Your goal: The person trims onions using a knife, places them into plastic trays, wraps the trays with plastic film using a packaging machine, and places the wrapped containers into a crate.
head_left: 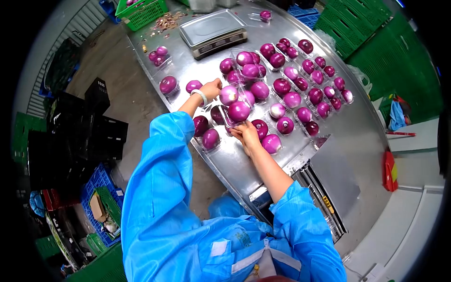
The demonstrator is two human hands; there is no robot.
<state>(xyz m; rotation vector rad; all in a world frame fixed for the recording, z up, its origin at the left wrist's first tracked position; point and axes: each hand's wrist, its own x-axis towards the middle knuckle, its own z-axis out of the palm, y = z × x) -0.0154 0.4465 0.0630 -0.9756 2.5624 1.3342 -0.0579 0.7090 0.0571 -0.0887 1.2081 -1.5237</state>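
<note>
Both hands are at a clear plastic tray of red onions (pixel 239 111) over the metal table. My left hand (pixel 211 89) has its fingers bent together at the tray's left side, beside a pale-topped onion (pixel 229 95); whether they grip the edge is hard to make out. From below, my right hand (pixel 245 134) holds the tray's near end, its fingers partly under it. More onions in clear trays lie just beyond and to the right, and a dark onion (pixel 201 125) sits nearer the table's left edge.
A scale (pixel 213 30) stands at the back of the metal table (pixel 188 61), near onion skins (pixel 167 21) and a green crate (pixel 143 14). A wrapping machine (pixel 322 199) adjoins the table's near right side. Black crates (pixel 105 136) stand at left.
</note>
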